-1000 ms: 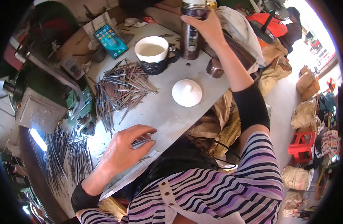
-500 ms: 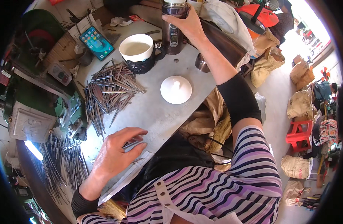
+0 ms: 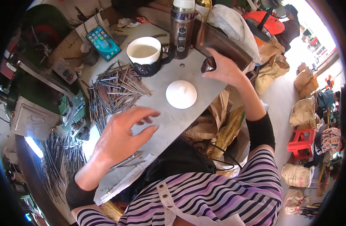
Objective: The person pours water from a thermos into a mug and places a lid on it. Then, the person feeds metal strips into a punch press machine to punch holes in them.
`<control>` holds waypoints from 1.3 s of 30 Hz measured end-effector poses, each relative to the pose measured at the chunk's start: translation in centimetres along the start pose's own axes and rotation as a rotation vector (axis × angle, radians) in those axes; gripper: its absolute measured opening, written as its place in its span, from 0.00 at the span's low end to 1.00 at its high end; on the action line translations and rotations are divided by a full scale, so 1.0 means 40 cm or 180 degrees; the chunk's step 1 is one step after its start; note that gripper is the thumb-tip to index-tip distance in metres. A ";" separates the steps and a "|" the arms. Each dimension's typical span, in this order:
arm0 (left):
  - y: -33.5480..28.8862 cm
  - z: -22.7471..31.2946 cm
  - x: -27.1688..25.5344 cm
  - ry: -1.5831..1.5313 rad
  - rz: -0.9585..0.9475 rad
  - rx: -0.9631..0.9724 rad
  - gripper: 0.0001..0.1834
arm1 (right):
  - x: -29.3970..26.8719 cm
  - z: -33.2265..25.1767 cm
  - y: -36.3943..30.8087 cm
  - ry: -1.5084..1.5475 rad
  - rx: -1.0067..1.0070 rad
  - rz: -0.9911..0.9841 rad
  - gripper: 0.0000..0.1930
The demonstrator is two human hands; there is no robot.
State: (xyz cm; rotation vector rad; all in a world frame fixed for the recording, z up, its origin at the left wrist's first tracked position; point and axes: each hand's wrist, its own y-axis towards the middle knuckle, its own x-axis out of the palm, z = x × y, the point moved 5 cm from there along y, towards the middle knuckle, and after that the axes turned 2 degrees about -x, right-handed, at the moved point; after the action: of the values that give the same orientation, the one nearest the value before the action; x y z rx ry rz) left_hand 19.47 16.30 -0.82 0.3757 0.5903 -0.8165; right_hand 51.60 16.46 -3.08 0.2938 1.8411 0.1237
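My right hand (image 3: 226, 69) is curled around a small dark metal cup (image 3: 208, 65), thumb on the near side and fingers on the far side. The cup is at the right edge of the metal tabletop (image 3: 169, 120). My left hand (image 3: 122, 132) hovers over the tabletop's near part, fingers apart and nothing in it. Behind, a brown vacuum flask (image 3: 181, 34) with a white top stands upright. To its left is a white mug (image 3: 144, 51) in a black knitted sleeve, with pale liquid inside. A round white lid (image 3: 181, 95) with a knob lies in the middle.
A heap of thin metal rods (image 3: 112, 88) covers the table's left side; more rods (image 3: 59, 162) lie beyond, beside a green machine (image 3: 73, 115). A lit phone (image 3: 103, 43) leans at the back left. Sacks (image 3: 271, 69) and a red stool (image 3: 301, 144) stand on the floor at right.
My right hand has let go of the flask and come down to the metal cup. My left hand has risen slightly, its fingers spread wider. The whole view has shifted a little.
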 end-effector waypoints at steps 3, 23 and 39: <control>0.051 0.038 -0.003 -0.0115 0.0130 0.0281 0.15 | -0.009 0.005 -0.001 0.0250 0.0505 -0.0434 0.42; 0.502 0.002 -0.052 0.0581 0.1988 0.0385 0.46 | -0.281 -0.221 0.399 -0.0106 -0.1376 0.0224 0.29; 0.633 -0.016 -0.025 -0.0347 0.1855 0.0600 0.40 | -0.245 -0.210 0.373 -0.0678 -0.0275 -0.0008 0.46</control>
State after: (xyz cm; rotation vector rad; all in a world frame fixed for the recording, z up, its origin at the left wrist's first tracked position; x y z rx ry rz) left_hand 38.16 33.24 1.55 0.6350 0.2751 -0.3271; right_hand 48.17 28.79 11.93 0.2349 1.6204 0.1634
